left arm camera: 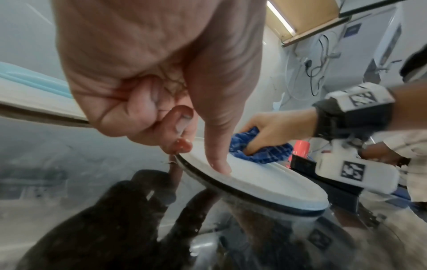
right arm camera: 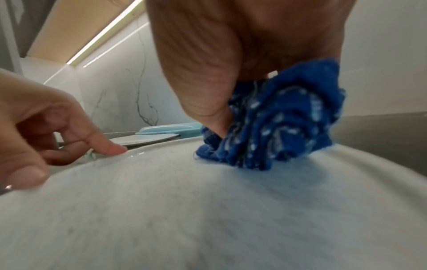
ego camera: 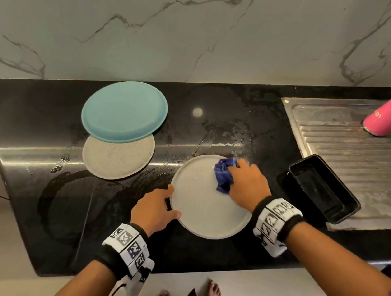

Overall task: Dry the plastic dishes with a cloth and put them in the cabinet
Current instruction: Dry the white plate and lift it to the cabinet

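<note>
**A:** Start at the fingers. What is the right hand (ego camera: 246,184) doing?

**B:** Its fingers are curled round a bunched blue cloth (ego camera: 223,175), pressing it onto the far right part of the white plate (ego camera: 206,206). From the right wrist view the cloth (right arm camera: 272,124) sits directly under the palm, touching the plate's face.

**A:** And the left hand (ego camera: 154,210)?

**B:** Fingers spread and fairly straight, with the thumb (left arm camera: 217,160) laid on the near left rim and other fingertips at the edge. It steadies the plate; I would not call it a grip.

**A:** So which way does the undried surface lie from the cloth?

**B:** Toward the person and to the left, across the plate's face toward the left hand. The plate lies flat on the black counter (ego camera: 30,126), so my guess is the wipe sweeps that way.

**A:** The other dishes?

**B:** A blue plate (ego camera: 124,111) overlaps a speckled plate (ego camera: 115,159), further left and well apart. No cabinet is in view.
</note>
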A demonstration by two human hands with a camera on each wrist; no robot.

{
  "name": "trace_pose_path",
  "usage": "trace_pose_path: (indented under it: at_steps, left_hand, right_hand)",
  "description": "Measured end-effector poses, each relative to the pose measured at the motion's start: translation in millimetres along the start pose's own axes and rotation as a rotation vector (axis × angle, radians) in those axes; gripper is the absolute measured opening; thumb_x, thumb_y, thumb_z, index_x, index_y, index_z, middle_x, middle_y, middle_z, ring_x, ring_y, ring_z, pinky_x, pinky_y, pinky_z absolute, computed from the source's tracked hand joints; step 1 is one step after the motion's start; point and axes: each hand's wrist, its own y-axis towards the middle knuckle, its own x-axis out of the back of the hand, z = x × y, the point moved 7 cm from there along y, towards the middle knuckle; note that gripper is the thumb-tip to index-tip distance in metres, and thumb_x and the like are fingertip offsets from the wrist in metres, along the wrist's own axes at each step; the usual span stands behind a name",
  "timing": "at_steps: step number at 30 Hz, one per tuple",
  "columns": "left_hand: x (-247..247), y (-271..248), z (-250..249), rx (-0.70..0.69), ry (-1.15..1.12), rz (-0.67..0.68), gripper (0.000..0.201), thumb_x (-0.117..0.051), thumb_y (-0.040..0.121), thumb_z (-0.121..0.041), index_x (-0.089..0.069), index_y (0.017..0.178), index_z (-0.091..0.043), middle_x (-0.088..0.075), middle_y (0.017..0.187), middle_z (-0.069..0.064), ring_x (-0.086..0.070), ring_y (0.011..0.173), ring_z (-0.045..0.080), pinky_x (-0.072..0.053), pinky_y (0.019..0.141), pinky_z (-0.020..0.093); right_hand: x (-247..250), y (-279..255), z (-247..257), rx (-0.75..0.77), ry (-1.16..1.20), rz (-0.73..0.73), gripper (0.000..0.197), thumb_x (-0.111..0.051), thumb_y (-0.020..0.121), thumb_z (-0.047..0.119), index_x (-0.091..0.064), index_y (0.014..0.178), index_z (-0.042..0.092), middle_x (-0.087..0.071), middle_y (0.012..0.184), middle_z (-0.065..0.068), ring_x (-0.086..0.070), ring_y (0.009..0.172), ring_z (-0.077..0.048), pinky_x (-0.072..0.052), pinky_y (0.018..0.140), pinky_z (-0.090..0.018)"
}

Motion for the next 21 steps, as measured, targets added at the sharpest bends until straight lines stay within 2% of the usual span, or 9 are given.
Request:
trace_pose_path:
  at_steps: [3, 5, 7, 9, 11, 14, 16, 18, 21]
  left_hand:
    - [-0.7, 2.8, 0.8, 0.024, 0.028, -0.009, 0.083, -0.075, 0.079, -0.052, -0.037, 0.150, -0.033, -0.062, 0.107, -0.005, -0.063, 0.103, 0.019, -0.053, 0.092, 0.039]
    - [-1.1, 4.2, 1.1, 0.037, 0.044, -0.017, 0.084, -0.076, 0.077, -0.053, -0.038, 0.149, -0.032, -0.063, 0.118, -0.002, -0.062, 0.108, 0.021, -0.052, 0.094, 0.040]
    - [-2.2, 5.4, 1.9, 0.042, 0.040, -0.025, 0.084, -0.077, 0.076, -0.053, -0.040, 0.148, -0.031, -0.063, 0.123, 0.000, -0.062, 0.111, 0.023, -0.052, 0.095, 0.041]
    - [-3.9, 5.6, 2.0, 0.030, 0.038, -0.029, 0.081, -0.077, 0.075, -0.054, -0.044, 0.146, -0.031, -0.064, 0.122, 0.000, -0.063, 0.110, 0.023, -0.052, 0.093, 0.041]
    - [-4.4, 5.4, 2.6, 0.013, 0.044, -0.040, 0.072, -0.077, 0.075, -0.055, -0.051, 0.139, -0.034, -0.066, 0.116, -0.001, -0.064, 0.105, 0.022, -0.054, 0.088, 0.039]
    - [-3.9, 4.1, 1.1, -0.008, 0.058, -0.052, 0.054, -0.076, 0.075, -0.058, -0.063, 0.122, -0.035, -0.068, 0.106, -0.004, -0.066, 0.096, 0.021, -0.055, 0.080, 0.035]
    - [-3.8, 3.6, 1.0, -0.016, 0.065, -0.054, 0.052, -0.075, 0.074, -0.061, -0.064, 0.117, -0.035, -0.069, 0.101, -0.004, -0.067, 0.091, 0.021, -0.055, 0.076, 0.034]
    - [-4.7, 3.3, 1.6, -0.028, 0.085, -0.060, 0.055, -0.072, 0.076, -0.061, -0.061, 0.123, -0.036, -0.069, 0.102, -0.003, -0.067, 0.092, 0.022, -0.055, 0.077, 0.035]
    - [-5.4, 3.0, 1.5, -0.047, 0.140, -0.064, 0.065, -0.065, 0.083, -0.060, -0.047, 0.141, -0.037, -0.067, 0.119, 0.001, -0.066, 0.105, 0.025, -0.055, 0.083, 0.037]
  right_hand:
    - [6.2, 27.0, 27.0, 0.026, -0.051, -0.030, 0.055, -0.068, 0.087, 0.049, -0.055, 0.129, 0.016, -0.048, 0.130, -0.006, -0.048, 0.112, -0.030, -0.048, 0.089, -0.039]
    - [6.1, 33.1, 53.8, 0.067, -0.045, -0.042, 0.051, -0.067, 0.087, 0.052, -0.058, 0.125, 0.019, -0.048, 0.131, -0.005, -0.047, 0.113, -0.029, -0.048, 0.088, -0.039]
    - [2.8, 30.3, 79.7, 0.106, -0.015, -0.034, 0.042, -0.065, 0.089, 0.047, -0.059, 0.122, 0.021, -0.047, 0.132, -0.005, -0.046, 0.117, -0.030, -0.049, 0.089, -0.041]
    - [-4.4, 23.1, 98.0, 0.148, -0.006, -0.013, 0.038, -0.063, 0.091, 0.041, -0.059, 0.123, 0.022, -0.045, 0.137, -0.005, -0.044, 0.121, -0.031, -0.047, 0.093, -0.042]
    - [-11.2, 15.2, 105.5, 0.175, 0.014, 0.010, 0.042, -0.063, 0.091, 0.036, -0.058, 0.130, 0.023, -0.043, 0.140, -0.005, -0.042, 0.122, -0.031, -0.046, 0.095, -0.042]
    - [-14.4, -1.2, 106.7, 0.233, 0.092, 0.067, 0.046, -0.062, 0.090, 0.030, -0.056, 0.135, 0.025, -0.044, 0.134, -0.006, -0.041, 0.117, -0.031, -0.041, 0.093, -0.039]
    - [-16.9, -14.0, 104.7, 0.278, 0.094, 0.111, 0.042, -0.061, 0.089, 0.028, -0.058, 0.131, 0.025, -0.046, 0.127, -0.007, -0.043, 0.111, -0.030, -0.036, 0.092, -0.037]
    - [-18.9, -25.4, 99.0, 0.304, 0.123, 0.137, 0.038, -0.061, 0.088, 0.025, -0.062, 0.125, 0.025, -0.047, 0.122, -0.007, -0.045, 0.105, -0.029, -0.038, 0.090, -0.038]
    - [-23.4, -39.5, 88.1, 0.316, 0.192, 0.181, 0.038, -0.064, 0.088, 0.023, -0.065, 0.126, 0.029, -0.047, 0.119, -0.002, -0.044, 0.102, -0.024, -0.043, 0.087, -0.039]
